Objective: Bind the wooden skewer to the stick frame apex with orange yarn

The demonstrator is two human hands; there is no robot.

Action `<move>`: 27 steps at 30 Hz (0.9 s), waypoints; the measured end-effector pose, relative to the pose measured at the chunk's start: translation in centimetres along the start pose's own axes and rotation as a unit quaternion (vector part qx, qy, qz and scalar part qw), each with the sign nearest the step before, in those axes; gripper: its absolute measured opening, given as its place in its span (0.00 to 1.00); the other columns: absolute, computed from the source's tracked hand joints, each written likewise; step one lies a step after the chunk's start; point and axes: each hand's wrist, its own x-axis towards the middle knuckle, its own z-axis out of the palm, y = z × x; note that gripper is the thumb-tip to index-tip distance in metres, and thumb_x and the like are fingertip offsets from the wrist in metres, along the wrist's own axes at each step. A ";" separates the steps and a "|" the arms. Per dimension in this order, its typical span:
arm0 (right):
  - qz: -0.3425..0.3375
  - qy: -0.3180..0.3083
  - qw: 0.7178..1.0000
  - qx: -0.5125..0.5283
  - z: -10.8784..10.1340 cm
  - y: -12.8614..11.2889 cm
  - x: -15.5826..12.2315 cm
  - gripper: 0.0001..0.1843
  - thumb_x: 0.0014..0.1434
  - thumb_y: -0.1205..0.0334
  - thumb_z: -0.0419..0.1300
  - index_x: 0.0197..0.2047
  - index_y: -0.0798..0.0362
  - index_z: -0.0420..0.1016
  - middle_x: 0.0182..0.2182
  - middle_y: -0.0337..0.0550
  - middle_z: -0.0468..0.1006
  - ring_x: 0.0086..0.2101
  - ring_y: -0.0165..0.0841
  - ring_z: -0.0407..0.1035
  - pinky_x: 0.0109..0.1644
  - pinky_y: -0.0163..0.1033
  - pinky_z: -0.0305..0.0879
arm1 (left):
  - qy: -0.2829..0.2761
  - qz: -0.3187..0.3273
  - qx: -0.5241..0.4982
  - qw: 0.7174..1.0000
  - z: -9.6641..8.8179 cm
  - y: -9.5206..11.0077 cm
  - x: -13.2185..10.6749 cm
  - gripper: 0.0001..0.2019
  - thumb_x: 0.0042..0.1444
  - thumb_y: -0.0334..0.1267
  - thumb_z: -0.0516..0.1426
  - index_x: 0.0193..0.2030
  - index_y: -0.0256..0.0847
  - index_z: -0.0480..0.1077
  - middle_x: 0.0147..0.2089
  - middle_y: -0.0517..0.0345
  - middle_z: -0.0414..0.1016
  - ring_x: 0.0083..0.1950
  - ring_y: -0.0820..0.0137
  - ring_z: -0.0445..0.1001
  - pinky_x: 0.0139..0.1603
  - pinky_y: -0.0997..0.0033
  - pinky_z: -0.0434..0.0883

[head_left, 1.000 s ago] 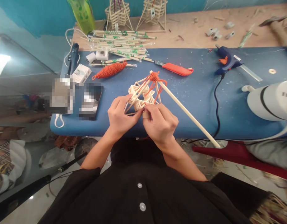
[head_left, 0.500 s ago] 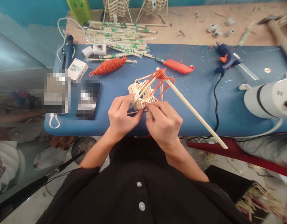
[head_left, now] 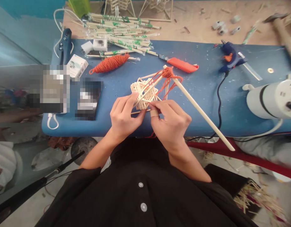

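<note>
Between my hands sits a small lattice of pale wooden sticks (head_left: 145, 91), joined to a frame of longer sticks. Orange yarn (head_left: 167, 72) is wound round the top joint of that frame, with loose strands hanging down. From this joint a thick stick (head_left: 204, 115) slants down to the right. My left hand (head_left: 124, 115) is closed on the stick frame at its lower left, thumb and fingers pinching it. My right hand (head_left: 170, 118), with a tan band round one finger, pinches something thin at the lower right of the lattice; its fingers hide what it is.
Behind lie a spindle of orange yarn (head_left: 109, 63), wrapped chopsticks (head_left: 126, 31) and an orange-handled cutter (head_left: 183, 64). To the right are a blue glue gun (head_left: 232, 58), a hammer (head_left: 281, 34) and a white cylindrical device (head_left: 270, 100). Small boxes (head_left: 76, 66) stand left on the blue table (head_left: 112, 126).
The stick frame's yarn-wrapped top has shifted slightly right. My right hand has moved a little to the right, still pinching, while my left hand keeps its grip.
</note>
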 end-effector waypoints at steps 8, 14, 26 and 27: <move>0.004 -0.031 0.999 0.004 -0.5 -0.2 0.2 0.11 0.68 0.73 0.63 0.41 0.51 0.86 0.35 0.42 0.87 0.37 0.34 0.83 0.42 0.37 0.80 | -0.008 -0.012 -0.005 1.000 0.0 0.0 -0.2 0.18 0.63 0.35 0.68 0.59 0.39 0.76 0.52 0.47 0.87 0.51 0.61 0.86 0.55 0.61 0.81; 0.000 -0.033 0.999 -0.003 -0.5 -0.4 -0.3 0.14 0.66 0.75 0.61 0.44 0.52 0.87 0.38 0.45 0.86 0.35 0.32 0.81 0.39 0.37 0.78 | -0.034 -0.031 0.035 0.998 -0.2 0.0 -0.3 0.18 0.64 0.40 0.67 0.59 0.40 0.76 0.51 0.48 0.88 0.50 0.60 0.85 0.54 0.59 0.81; -0.002 0.024 1.000 -0.015 0.3 -0.4 -0.6 0.07 0.68 0.73 0.64 0.43 0.52 0.80 0.34 0.41 0.87 0.31 0.32 0.82 0.38 0.36 0.78 | -0.005 -0.006 0.001 1.000 -0.1 0.1 -0.1 0.19 0.62 0.37 0.70 0.58 0.39 0.75 0.51 0.47 0.88 0.50 0.62 0.86 0.54 0.63 0.82; 0.005 0.017 1.000 -0.011 0.2 -0.4 -0.5 0.07 0.69 0.73 0.64 0.43 0.52 0.80 0.35 0.41 0.87 0.32 0.32 0.82 0.39 0.36 0.79 | -0.007 -0.006 0.006 1.000 -0.1 0.1 -0.1 0.19 0.63 0.37 0.69 0.58 0.39 0.75 0.52 0.48 0.88 0.50 0.61 0.86 0.54 0.62 0.82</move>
